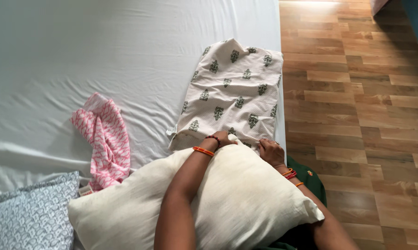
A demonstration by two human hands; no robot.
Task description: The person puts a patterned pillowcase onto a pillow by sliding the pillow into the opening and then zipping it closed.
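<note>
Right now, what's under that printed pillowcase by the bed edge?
The printed pillowcase lies flat on the white bedsheet. Both hands grip its near edge, where the cream pillow covers it.

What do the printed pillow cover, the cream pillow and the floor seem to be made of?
The printed pillow cover looks like thin woven cotton, matte: it creases finely and lies flat. The cream pillow seems to have a plain, slightly coarse cloth shell over soft filling, since it bulges under the left hand and right hand. The floor looks like wood or wood-look laminate planks with a faint sheen; which one cannot be told.
</note>
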